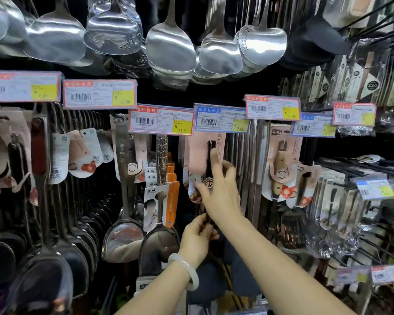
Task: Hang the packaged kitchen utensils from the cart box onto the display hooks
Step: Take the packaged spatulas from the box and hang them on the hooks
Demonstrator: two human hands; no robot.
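Observation:
A packaged utensil with a black handle on a pale pink card [198, 155] hangs under the blue 17.00 price tag [222, 120] at the middle of the display. My right hand [221, 189] is raised against it, fingers spread, touching the card and the black handle. Lower down, my left hand [197, 239], with a pale bangle on the wrist, grips the dark lower shaft of the same utensil. The hook behind the price tag is hidden. The cart box is out of view.
Steel spatulas and slotted ladles [171, 46] hang overhead. Packaged spoons [159, 196] hang just left of my hands, carded peelers [281, 164] just right. Black spoons [43, 258] crowd the lower left. Wire hooks with packets [350, 196] stick out at right.

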